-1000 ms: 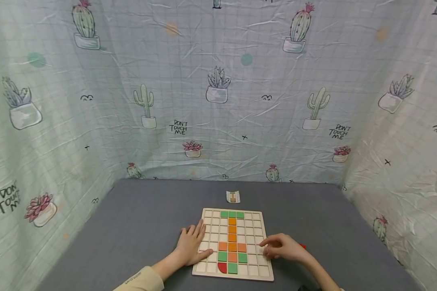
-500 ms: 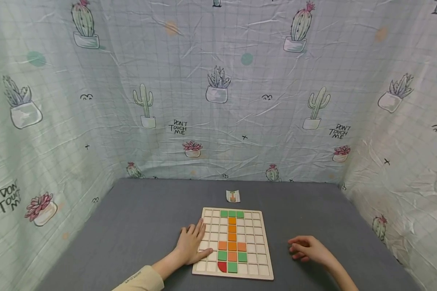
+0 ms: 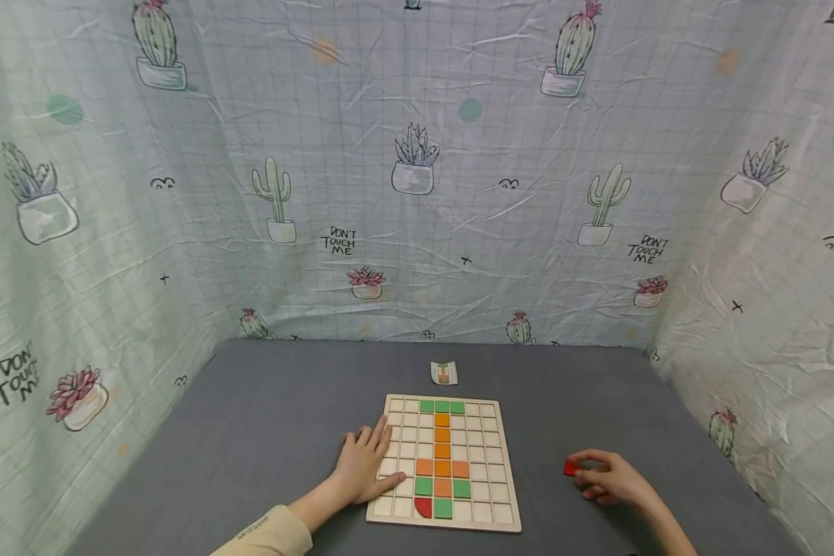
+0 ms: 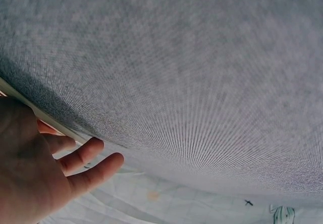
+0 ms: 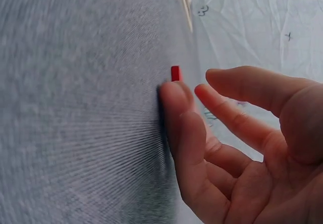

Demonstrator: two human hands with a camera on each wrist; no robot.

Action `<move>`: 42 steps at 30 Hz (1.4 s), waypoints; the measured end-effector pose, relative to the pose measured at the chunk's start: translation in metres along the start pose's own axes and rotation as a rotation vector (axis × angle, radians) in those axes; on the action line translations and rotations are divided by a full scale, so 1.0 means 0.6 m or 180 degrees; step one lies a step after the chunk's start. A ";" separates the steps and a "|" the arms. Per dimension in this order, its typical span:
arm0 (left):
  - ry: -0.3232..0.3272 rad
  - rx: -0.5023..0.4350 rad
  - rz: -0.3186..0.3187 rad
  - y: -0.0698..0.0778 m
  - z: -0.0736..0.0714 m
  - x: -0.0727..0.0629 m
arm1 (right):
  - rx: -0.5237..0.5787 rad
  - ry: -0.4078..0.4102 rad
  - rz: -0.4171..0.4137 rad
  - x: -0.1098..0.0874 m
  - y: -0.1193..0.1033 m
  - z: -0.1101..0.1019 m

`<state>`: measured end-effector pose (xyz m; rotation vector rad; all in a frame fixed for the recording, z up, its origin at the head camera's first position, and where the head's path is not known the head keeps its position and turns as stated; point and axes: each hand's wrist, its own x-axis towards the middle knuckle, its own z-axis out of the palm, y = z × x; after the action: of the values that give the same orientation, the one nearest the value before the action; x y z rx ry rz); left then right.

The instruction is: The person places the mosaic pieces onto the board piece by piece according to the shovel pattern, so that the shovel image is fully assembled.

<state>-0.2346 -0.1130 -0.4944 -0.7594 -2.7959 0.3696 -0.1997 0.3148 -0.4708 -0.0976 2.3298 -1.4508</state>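
A wooden grid board point(image 3: 486, 445) lies on the table with green, orange and red pieces in some of its cells. My left hand point(image 3: 363, 467) rests along its left edge, fingers stretched out and thumb point(image 3: 392, 483) over the lower left cells. To the right of the board, my right hand point(image 3: 615, 480) hovers low over the table beside a small red piece point(image 3: 571, 467). In the right wrist view, its fingers are loosely bent and spread, with the red piece point(image 5: 175, 73) just beyond one fingertip. Whether that fingertip touches it I cannot tell.
A small picture card point(image 3: 443, 373) lies behind the board on the grey tabletop point(image 3: 285, 409). At the back and sides hangs a cactus-print curtain point(image 3: 361, 154). In the board's bottom row sits a red quarter-round piece point(image 3: 423, 507) next to a green square point(image 3: 442, 508).
My right hand has moved from the board's right edge out to the right over the table. The small red piece, hidden half a second ago, now shows at its fingertips. My left hand stays put.
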 end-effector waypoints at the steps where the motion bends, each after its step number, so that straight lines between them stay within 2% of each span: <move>1: 0.0003 -0.0001 0.0002 0.000 -0.001 0.000 | 0.0020 -0.0005 -0.0005 0.002 0.001 -0.001; 10: 0.0042 -0.0021 0.0020 -0.001 0.002 0.001 | 0.0193 0.0011 0.0076 0.019 0.007 -0.002; 19: 0.0021 -0.0079 0.0011 -0.003 0.002 0.002 | -0.0229 0.0541 0.0269 0.040 -0.003 0.009; 31: -0.0037 -0.0107 0.0006 0.000 0.004 0.000 | -0.0226 0.0364 0.0124 0.044 0.001 0.003; 35: -0.0023 -0.0048 -0.0004 0.000 0.002 -0.001 | -0.0353 0.0461 0.0203 0.047 0.001 0.005; 42: -0.0001 -0.0028 -0.0015 0.000 0.004 0.001 | -0.0815 0.0770 0.0500 0.049 -0.008 0.014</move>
<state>-0.2354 -0.1132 -0.4965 -0.7547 -2.8009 0.3568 -0.2246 0.2978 -0.4787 0.1978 2.6420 -1.1378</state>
